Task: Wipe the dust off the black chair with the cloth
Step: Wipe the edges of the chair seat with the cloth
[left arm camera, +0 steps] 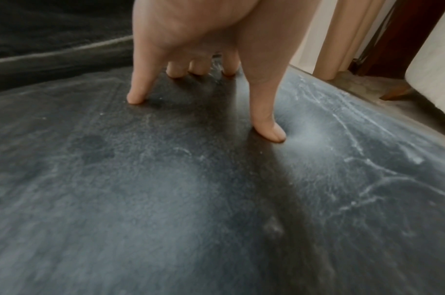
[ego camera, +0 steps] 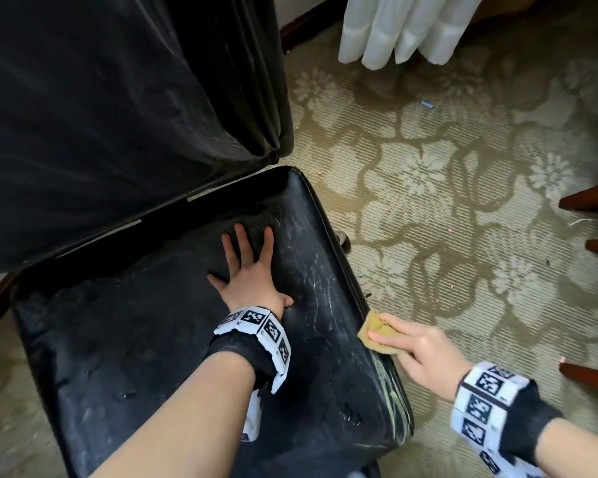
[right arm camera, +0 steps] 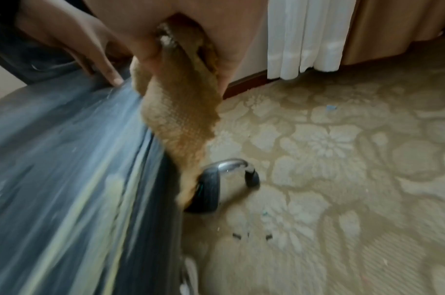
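The black chair's seat (ego camera: pixel 152 339) fills the lower left of the head view, dusty and streaked with pale scratches; its dark backrest (ego camera: pixel 101 115) rises behind. My left hand (ego camera: pixel 252 267) lies spread on the seat, straight fingertips (left arm camera: pixel 135 99) pressing the cushion (left arm camera: pixel 165 199). My right hand (ego camera: pixel 415 346) grips a tan cloth (ego camera: pixel 377 332) against the seat's right edge. In the right wrist view the cloth (right arm camera: pixel 181 119) hangs from my curled fingers beside the blurred seat edge (right arm camera: pixel 102 199).
Patterned beige carpet (ego camera: pixel 446 201) with small bits of litter lies right of the chair. White curtains (ego camera: pixel 404 25) hang at the back. Brown furniture legs (ego camera: pixel 591 198) stand at the right edge. A chrome and black chair base leg (right arm camera: pixel 223 179) shows under the seat.
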Demonstrator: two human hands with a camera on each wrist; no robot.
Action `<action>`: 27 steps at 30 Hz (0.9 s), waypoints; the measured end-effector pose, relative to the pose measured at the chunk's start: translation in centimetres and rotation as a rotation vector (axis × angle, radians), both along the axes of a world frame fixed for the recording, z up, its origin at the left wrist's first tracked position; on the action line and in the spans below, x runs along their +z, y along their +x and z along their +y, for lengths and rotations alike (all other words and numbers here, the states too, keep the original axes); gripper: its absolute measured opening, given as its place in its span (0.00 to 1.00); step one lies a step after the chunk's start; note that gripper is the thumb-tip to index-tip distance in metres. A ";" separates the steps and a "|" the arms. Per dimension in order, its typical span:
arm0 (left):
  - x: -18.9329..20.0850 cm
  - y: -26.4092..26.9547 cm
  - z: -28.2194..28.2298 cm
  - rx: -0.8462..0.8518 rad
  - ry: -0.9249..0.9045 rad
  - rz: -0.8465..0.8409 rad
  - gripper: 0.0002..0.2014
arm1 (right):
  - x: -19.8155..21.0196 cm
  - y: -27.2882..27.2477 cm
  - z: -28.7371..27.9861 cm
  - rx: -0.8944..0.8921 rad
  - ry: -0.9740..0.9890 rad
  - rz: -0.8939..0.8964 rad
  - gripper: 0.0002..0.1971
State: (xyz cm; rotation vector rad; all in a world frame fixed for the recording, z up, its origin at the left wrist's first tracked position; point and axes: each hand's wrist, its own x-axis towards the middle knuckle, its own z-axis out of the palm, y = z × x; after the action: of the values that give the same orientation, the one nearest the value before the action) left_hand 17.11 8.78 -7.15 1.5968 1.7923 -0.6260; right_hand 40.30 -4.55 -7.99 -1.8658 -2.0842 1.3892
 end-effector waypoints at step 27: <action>-0.1 2.6 -7.9 -0.301 0.074 -0.065 0.64 | 1.5 1.6 -6.1 0.218 -0.071 -0.203 0.20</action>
State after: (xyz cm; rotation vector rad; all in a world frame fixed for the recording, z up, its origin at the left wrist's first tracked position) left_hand 19.76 0.91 -7.23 1.9353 1.5561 -0.6406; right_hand 41.94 -10.63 -6.48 -1.9300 -2.4302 1.3838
